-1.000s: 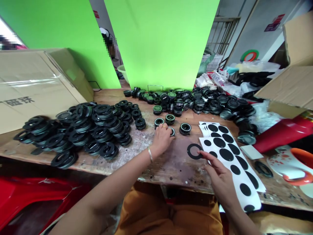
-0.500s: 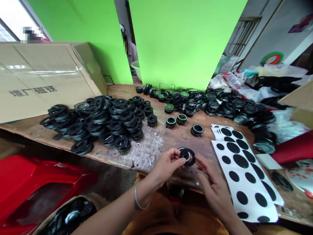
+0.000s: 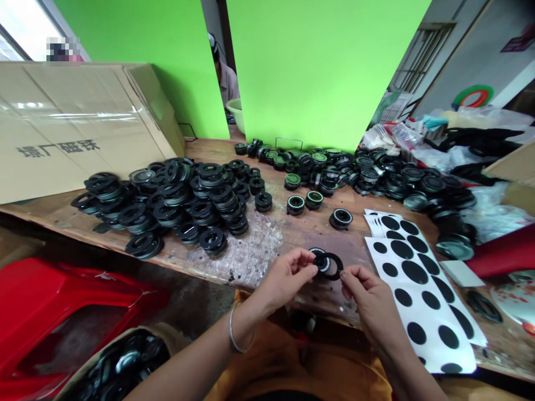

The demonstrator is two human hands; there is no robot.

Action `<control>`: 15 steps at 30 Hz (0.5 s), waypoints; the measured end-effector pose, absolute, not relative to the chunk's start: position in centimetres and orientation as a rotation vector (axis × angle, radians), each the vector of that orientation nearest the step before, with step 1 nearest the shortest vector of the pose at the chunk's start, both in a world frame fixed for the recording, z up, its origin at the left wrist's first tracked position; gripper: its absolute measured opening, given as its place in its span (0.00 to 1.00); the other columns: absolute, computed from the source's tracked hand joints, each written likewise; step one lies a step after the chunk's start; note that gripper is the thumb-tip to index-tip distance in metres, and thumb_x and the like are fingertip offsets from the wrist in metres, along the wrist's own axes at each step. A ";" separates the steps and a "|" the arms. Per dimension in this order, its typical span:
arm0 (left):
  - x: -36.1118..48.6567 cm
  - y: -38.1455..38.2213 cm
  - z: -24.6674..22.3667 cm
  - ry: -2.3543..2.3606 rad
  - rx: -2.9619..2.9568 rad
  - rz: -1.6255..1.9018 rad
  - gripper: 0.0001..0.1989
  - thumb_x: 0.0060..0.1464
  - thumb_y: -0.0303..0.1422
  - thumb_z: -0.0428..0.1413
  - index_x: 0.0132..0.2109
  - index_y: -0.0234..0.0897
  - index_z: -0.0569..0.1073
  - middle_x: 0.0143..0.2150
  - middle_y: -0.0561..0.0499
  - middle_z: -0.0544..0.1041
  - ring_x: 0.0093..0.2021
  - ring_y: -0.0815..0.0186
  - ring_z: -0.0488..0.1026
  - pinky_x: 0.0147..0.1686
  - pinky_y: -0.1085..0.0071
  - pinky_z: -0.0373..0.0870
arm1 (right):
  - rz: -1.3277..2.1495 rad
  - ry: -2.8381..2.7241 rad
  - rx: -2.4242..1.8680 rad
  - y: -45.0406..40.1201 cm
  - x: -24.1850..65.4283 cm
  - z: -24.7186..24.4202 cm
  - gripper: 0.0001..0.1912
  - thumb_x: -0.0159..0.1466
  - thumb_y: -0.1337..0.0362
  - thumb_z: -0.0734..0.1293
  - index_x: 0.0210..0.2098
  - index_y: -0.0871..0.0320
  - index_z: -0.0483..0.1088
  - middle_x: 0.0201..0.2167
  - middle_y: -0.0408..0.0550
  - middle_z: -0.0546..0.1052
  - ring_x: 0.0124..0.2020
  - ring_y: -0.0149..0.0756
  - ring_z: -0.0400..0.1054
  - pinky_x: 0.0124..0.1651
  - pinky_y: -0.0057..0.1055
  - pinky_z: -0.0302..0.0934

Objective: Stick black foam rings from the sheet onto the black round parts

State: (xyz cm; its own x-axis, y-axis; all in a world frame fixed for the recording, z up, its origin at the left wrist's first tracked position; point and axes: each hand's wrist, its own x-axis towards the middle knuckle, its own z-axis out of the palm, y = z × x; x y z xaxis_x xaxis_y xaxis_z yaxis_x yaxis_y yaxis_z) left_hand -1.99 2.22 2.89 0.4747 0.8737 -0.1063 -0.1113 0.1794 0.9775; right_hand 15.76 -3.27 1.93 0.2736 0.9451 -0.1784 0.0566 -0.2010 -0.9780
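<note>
A thin flat black ring (image 3: 339, 264) is held level above the table edge, pinched on its left side by my left hand (image 3: 290, 278). My right hand (image 3: 370, 289) has its thumb and fingertips closed at the ring's right edge. Just behind and under the ring sits a round black part (image 3: 316, 250) with a pale ring on top, partly covered by the left fingers. Beyond the hands stands another round black part (image 3: 341, 218) with a pale ring. Right of my right hand lie white sheets (image 3: 387, 307) with black round stickers.
Stacked black round parts (image 3: 175, 214) crowd the table's left side. More lie in a row (image 3: 359, 172) before the green panel (image 3: 317, 72). A cardboard box (image 3: 75, 128) stands at left, a red stool (image 3: 71, 312) below. Another person (image 3: 228, 81) shows through the panel gap.
My right hand's fingers have closed in to the ring's right edge, where before they were spread beside it. The ring has shifted slightly right, still pinched by my left hand.
</note>
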 end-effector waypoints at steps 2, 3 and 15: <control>-2.2 3.1 2.6 0.898 1.261 0.888 0.19 0.55 0.33 0.56 0.54 0.38 0.68 0.40 0.50 0.73 0.32 0.71 0.70 0.33 0.75 0.67 | 1.110 -0.815 -1.437 -3.0 15.9 1.3 0.13 0.58 0.55 0.71 0.25 0.57 0.68 0.19 0.38 0.64 0.23 0.27 0.54 0.27 0.25 0.50; -2.3 3.6 2.3 0.968 1.301 0.938 0.19 0.56 0.33 0.55 0.55 0.40 0.67 0.42 0.50 0.73 0.32 0.72 0.71 0.32 0.75 0.67 | 1.120 -0.739 -1.385 -2.9 15.9 1.0 0.12 0.56 0.56 0.72 0.25 0.57 0.68 0.19 0.38 0.65 0.24 0.27 0.55 0.28 0.24 0.51; -0.1 3.4 -0.9 0.995 0.803 0.700 0.12 0.53 0.34 0.61 0.34 0.33 0.65 0.24 0.53 0.72 0.24 0.69 0.74 0.27 0.73 0.74 | 1.276 -0.543 -1.225 -2.2 16.6 -1.2 0.09 0.49 0.60 0.76 0.26 0.57 0.76 0.33 0.45 0.76 0.37 0.34 0.65 0.42 0.28 0.61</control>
